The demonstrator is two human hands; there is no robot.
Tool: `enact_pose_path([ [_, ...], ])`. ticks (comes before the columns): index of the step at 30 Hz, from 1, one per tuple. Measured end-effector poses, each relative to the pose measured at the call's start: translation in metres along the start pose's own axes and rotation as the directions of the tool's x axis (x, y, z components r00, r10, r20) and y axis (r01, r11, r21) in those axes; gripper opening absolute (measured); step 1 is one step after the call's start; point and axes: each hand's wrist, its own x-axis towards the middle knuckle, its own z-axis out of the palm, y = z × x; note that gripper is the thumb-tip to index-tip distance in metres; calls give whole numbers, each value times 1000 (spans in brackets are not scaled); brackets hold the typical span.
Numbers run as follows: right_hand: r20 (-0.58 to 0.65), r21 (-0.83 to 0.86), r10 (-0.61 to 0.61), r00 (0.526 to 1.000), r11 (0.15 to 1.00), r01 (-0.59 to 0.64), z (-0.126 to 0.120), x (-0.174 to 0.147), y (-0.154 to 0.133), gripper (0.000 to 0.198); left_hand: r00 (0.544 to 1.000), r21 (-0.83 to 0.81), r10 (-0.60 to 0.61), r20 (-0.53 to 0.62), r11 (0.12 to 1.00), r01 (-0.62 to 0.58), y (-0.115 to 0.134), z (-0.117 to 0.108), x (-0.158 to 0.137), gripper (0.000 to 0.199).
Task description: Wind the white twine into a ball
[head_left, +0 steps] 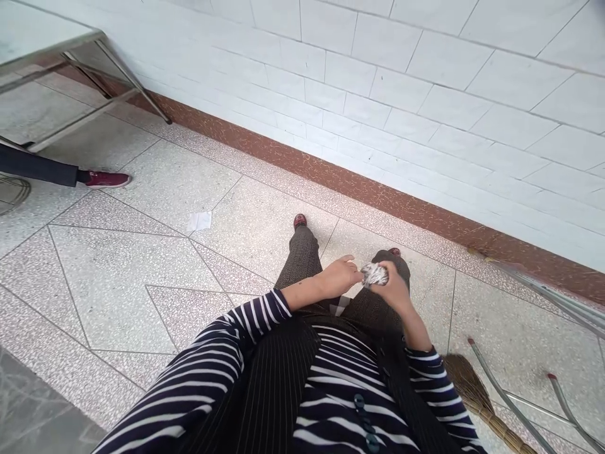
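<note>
My right hand holds a small rounded bundle of white and dark strands over my right thigh, its fingers wrapped round the outer side. It looks like a ball of yarn, though blur hides the detail. My left hand is closed at the bundle's left edge, thumb and fingers pressed together. What sits in that pinch, if anything, is too small to tell. Below the hands, between my legs, shows a bit of white-and-dark checked material.
A white tiled wall with a red-brown skirting runs ahead. At the left are a metal-legged table and another person's red shoe. White paper lies on the floor. A straw broom and metal tube legs are at right.
</note>
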Motion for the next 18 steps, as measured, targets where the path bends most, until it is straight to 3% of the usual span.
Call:
enact_pose_path([
  [3, 272, 63, 24, 962, 997, -43, 21, -7, 4, 52, 998, 42, 64, 27, 997, -65, -4, -4, -1, 10],
  [9, 536, 271, 24, 844, 942, -199, 13, -12, 12, 58, 988, 21, 154, -6, 988, -154, -5, -1, -7, 8],
  [13, 559, 467, -40, 828, 840, -275, 4, -16, 17, 66, 985, 22, 151, -83, 989, -150, -8, -14, 0, 13],
  [18, 563, 611, -101, 820, 719, -331, 6, -29, 15, 72, 993, -48, 21, -117, 999, -27, -20, -10, 8, 19],
])
